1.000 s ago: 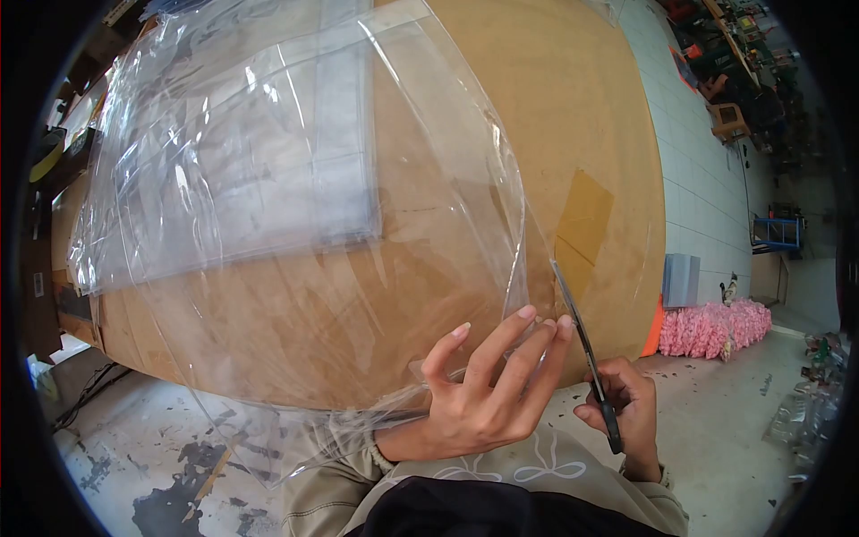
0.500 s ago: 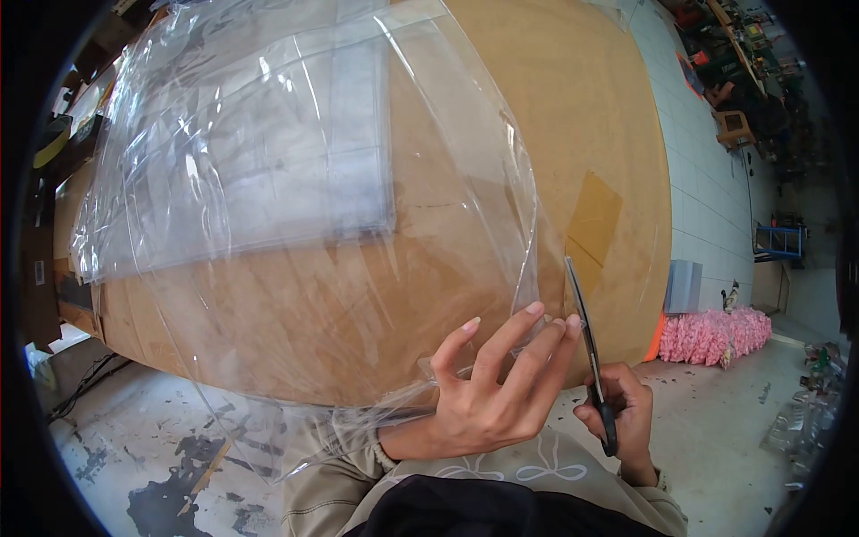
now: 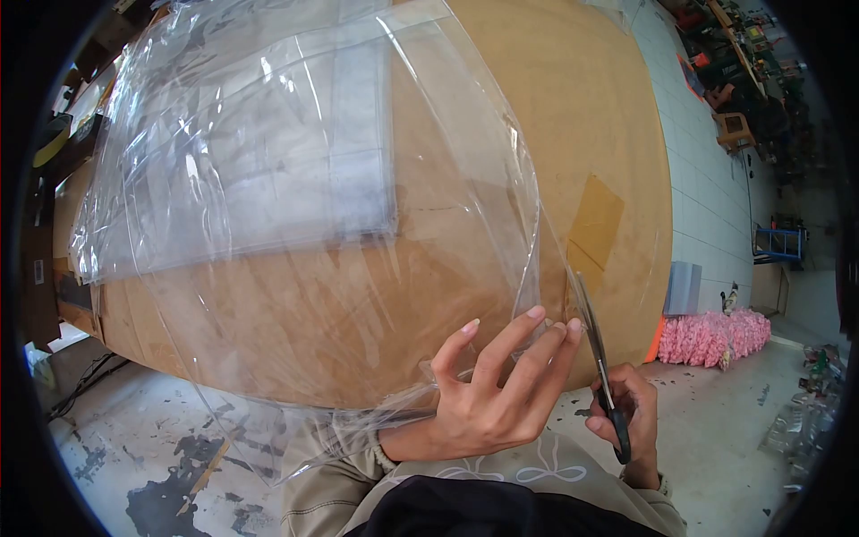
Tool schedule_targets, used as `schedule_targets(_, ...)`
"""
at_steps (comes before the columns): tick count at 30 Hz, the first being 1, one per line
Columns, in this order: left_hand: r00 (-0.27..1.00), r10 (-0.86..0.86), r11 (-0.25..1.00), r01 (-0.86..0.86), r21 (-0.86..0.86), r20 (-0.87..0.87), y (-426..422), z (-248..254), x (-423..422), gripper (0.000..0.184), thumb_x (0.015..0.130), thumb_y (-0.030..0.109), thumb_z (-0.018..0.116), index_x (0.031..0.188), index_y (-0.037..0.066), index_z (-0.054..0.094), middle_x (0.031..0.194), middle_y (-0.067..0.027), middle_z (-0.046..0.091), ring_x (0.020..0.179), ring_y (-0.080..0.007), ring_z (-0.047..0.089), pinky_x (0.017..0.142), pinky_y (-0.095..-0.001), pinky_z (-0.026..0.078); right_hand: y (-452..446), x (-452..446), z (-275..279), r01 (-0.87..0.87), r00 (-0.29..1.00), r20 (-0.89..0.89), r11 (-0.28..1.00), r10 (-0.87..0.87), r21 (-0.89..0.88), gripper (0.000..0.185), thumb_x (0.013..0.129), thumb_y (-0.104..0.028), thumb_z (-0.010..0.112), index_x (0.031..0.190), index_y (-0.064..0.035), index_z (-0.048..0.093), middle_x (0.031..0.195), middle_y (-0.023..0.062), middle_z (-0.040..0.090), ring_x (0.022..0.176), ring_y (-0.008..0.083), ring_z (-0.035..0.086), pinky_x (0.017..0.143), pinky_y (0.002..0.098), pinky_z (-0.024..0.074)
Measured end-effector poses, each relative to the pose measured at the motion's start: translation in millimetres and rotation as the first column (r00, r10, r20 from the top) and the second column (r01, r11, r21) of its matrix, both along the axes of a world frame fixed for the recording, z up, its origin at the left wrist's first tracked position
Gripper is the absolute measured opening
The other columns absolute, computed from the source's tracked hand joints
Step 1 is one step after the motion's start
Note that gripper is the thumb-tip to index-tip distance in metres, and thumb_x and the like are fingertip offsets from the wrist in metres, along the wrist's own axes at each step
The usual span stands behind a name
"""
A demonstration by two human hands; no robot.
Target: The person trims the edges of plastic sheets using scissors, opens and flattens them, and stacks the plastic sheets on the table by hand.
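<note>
My left hand (image 3: 497,389) lies with fingers spread on a large clear plastic sheet (image 3: 474,268). Its fingertips press near the sheet's right edge. In my right hand (image 3: 633,407) is a pair of scissors (image 3: 598,345) with dark handles, fingers closed round them. The blades point away from me, just right of my left fingertips and beside the plastic edge. Whether plastic lies between the blades I cannot tell. Under the sheet, at upper left, a stack of clear plastic pieces (image 3: 358,192) shows through.
Brown cardboard (image 3: 617,116) covers the work surface, with a tape patch (image 3: 595,224) on its right side. Pink shredded material (image 3: 716,336) sits on the floor at right, by a grey box (image 3: 684,286). Farther off are a stool (image 3: 734,132) and a person's dark shape (image 3: 765,112).
The scissors and my right hand have shifted slightly right and toward me. The blades now seem a little apart. My left hand has stayed nearly still.
</note>
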State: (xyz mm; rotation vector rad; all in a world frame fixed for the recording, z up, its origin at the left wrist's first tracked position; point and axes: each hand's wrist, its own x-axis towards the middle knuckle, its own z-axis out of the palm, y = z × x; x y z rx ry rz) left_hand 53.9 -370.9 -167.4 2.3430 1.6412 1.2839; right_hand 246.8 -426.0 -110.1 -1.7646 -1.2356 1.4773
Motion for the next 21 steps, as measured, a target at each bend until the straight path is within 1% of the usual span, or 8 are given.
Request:
schedule_targets(7,1.0,-0.005,1.0,0.005,-0.01,-0.005,0,1,-1,0.036,0.064,0.009,0.06,0.095,0.02,0.073,0.092,0.0073,0.06,0.095,-0.0158,0.06,0.093,-0.0442,0.033,9,-8,5,-0.001,0.976,0.217,1.0,-0.002,0.013,0.042,0.066,-0.015,0.084,0.096,-0.0017,0.057,0.062,-0.0025,0.05,0.055,0.0021,0.047,0.05,0.018,0.0374)
schedule_targets(10,1.0,0.001,1.0,-0.001,0.002,-0.004,0,-1,0,0.036,0.064,0.009,0.06,0.094,0.021,0.073,0.091,0.0073,0.06,0.095,-0.0163,0.06,0.093,-0.0443,0.033,16,-13,8,-0.014,0.962,0.272,0.999,0.006,0.029,0.04,0.066,-0.01,0.083,0.096,-0.0015,0.057,0.062,-0.0026,0.051,0.056,0.0015,0.048,0.05,0.0177,0.0375)
schedule_targets(13,1.0,0.013,1.0,-0.013,-0.008,0.024,0,0,0,0.037,0.063,0.009,0.059,0.094,0.022,0.074,0.091,0.0072,0.06,0.095,-0.0174,0.06,0.094,-0.0444,0.033,20,-18,5,0.008,0.972,0.235,0.997,-0.025,0.075,0.038,0.067,-0.006,0.081,0.096,-0.001,0.056,0.062,-0.0028,0.052,0.057,0.0012,0.05,0.05,0.0178,0.0374)
schedule_targets(16,0.999,0.007,1.0,-0.006,-0.025,0.044,-1,1,-1,0.037,0.062,0.011,0.061,0.095,0.023,0.074,0.089,0.0067,0.06,0.095,-0.0194,0.06,0.094,-0.0445,0.033,23,-19,3,0.013,0.982,0.187,0.997,-0.027,0.077,0.037,0.068,-0.003,0.08,0.096,-0.0007,0.055,0.063,-0.0029,0.051,0.058,0.0011,0.05,0.05,0.0179,0.0388)
schedule_targets(19,0.998,0.011,1.0,-0.01,-0.015,0.058,-1,2,-2,0.037,0.061,0.015,0.063,0.095,0.024,0.074,0.088,0.0059,0.059,0.097,-0.0207,0.059,0.095,-0.0445,0.032,27,-18,4,0.043,0.988,0.148,0.997,-0.053,0.071,0.038,0.069,-0.005,0.08,0.098,-0.0011,0.054,0.064,-0.0022,0.053,0.057,0.0013,0.05,0.051,0.0176,0.0403)
schedule_targets(21,0.998,0.001,1.0,0.001,-0.026,0.059,-2,1,-3,0.039,0.061,0.018,0.065,0.098,0.022,0.073,0.089,0.0046,0.058,0.098,-0.0213,0.058,0.096,-0.0453,0.031,29,-16,6,0.075,0.986,0.145,0.997,-0.079,0.037,0.038,0.07,-0.006,0.079,0.099,-0.0015,0.054,0.065,-0.0018,0.055,0.056,0.0015,0.05,0.051,0.017,0.0405)
